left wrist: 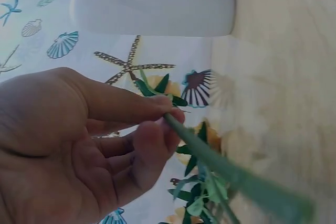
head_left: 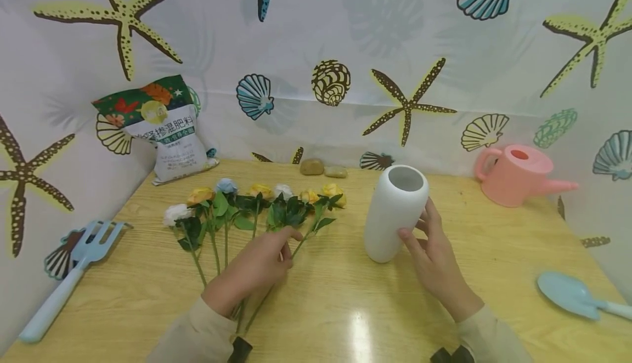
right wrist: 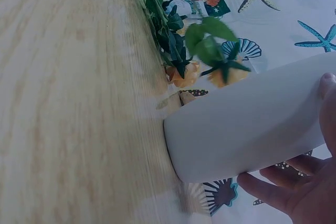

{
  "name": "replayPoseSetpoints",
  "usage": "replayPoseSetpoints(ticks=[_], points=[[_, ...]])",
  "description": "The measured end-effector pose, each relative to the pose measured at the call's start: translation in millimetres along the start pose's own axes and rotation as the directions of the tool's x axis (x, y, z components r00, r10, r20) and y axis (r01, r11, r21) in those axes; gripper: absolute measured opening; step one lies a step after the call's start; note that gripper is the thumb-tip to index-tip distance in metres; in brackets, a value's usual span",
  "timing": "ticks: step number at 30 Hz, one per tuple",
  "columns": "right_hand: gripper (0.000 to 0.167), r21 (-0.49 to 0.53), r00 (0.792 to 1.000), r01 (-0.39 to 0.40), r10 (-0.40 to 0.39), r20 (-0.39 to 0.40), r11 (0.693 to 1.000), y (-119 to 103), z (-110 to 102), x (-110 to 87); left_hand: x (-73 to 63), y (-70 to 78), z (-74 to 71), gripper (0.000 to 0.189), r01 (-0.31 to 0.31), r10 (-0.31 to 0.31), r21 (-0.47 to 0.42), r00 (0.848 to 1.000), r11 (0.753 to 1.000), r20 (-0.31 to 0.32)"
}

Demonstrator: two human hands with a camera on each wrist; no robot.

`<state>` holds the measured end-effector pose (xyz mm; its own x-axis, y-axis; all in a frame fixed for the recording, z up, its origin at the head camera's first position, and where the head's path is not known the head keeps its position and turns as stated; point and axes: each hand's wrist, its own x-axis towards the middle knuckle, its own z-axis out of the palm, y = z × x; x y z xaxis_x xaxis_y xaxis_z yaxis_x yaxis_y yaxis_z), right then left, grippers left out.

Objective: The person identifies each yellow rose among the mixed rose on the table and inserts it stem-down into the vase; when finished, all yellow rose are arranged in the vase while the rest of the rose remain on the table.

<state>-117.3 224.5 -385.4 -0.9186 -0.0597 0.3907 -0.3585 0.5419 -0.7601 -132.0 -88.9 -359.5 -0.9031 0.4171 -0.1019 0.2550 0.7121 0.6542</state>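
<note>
White vase (head_left: pixel 392 217): stood upright on the worktop (head_left: pixel 336 297), long axis vertical, mouth upward; tall rounded cylinder, smooth and matt. Its side is held in the grip of the right hand (head_left: pixel 438 264), thumb and fingers spread around the wall.

Yellow flower (head_left: pixel 333 192): left of the vase, green stem pinched in the narrow grip of the left hand (head_left: pixel 264 256); long axis slanted, bloom pointed away from the wearer and rightward.

Bag (head_left: pixel 180 154): white and green, tilted, printed 掺混肥料; smaller print cannot be read.
</note>
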Motion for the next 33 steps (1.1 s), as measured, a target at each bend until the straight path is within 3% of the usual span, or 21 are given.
replayPoseSetpoints(ticks=[4, 9, 12, 15, 16, 18, 20, 23, 24, 26, 28, 30, 33], points=[[0.080, -0.004, 1.000, -0.006, 0.006, 0.002, 1.000, 0, -2, 1.5, -0.8, 8.5, -9.8, 0.045, -0.013, 0.008, -0.148, 0.999, 0.989, -0.038], [0.079, 0.006, 1.000, -0.031, 0.031, 0.005, 1.000, 1, -4, 1.7, 0.6, 24.2, -15.3, 0.053, -0.065, 0.007, -0.344, 0.986, 0.937, -0.167], [0.079, 0.019, 0.999, -0.040, 0.040, 0.006, 0.999, 2, -4, 1.6, 3.9, 34.8, -14.2, 0.056, -0.119, -0.008, -0.430, 0.959, 0.895, -0.282], [0.079, 0.022, 0.999, -0.047, 0.047, 0.010, 0.999, 2, -4, 1.5, 8.0, 45.8, -11.7, 0.057, -0.197, -0.035, -0.521, 0.915, 0.831, -0.402], [0.079, 0.022, 0.999, -0.048, 0.048, 0.010, 0.999, 2, -4, 1.4, 9.6, 49.6, -10.5, 0.057, -0.232, -0.048, -0.549, 0.893, 0.803, -0.447], [0.079, 0.020, 0.999, -0.051, 0.051, 0.010, 0.998, 3, -4, 1.2, 13.0, 57.6, -7.5, 0.058, -0.323, -0.077, -0.608, 0.840, 0.725, -0.537], [0.079, 0.018, 0.999, -0.053, 0.053, 0.008, 0.998, 3, -4, 0.8, 17.4, 66.4, -4.0, 0.058, -0.431, -0.114, -0.644, 0.770, 0.632, -0.628], [0.079, 0.022, 0.999, -0.054, 0.054, 0.006, 0.998, 4, -3, 1.0, 25.5, 81.9, 2.1, 0.058, -0.590, -0.180, -0.643, 0.653, 0.489, -0.736], [0.079, 0.023, 0.999, -0.053, 0.052, 0.007, 0.998, 4, -3, 1.2, 28.7, 87.3, 4.3, 0.058, -0.636, -0.195, -0.624, 0.612, 0.454, -0.766], [0.079, 0.025, 0.999, -0.046, 0.046, 0.009, 0.999, 4, -3, 1.6, 35.7, 97.6, 8.7, 0.057, -0.711, -0.217, -0.578, 0.539, 0.401, -0.814], [0.078, 0.028, 0.999, -0.043, 0.042, 0.009, 0.999, 3, -3, 2.0, 43.9, 107.2, 12.9, 0.057, -0.771, -0.227, -0.519, 0.467, 0.370, -0.855], [0.078, 0.026, 0.999, -0.042, 0.042, 0.008, 0.999, 3, -2, 2.2, 51.6, 115.5, 16.4, 0.057, -0.817, -0.231, -0.462, 0.403, 0.345, -0.885], [0.078, 0.030, 0.999, -0.046, 0.045, 0.010, 0.999, 2, -1, 2.3, 62.7, 125.3, 19.9, 0.056, -0.866, -0.240, -0.386, 0.320, 0.318, -0.916]])
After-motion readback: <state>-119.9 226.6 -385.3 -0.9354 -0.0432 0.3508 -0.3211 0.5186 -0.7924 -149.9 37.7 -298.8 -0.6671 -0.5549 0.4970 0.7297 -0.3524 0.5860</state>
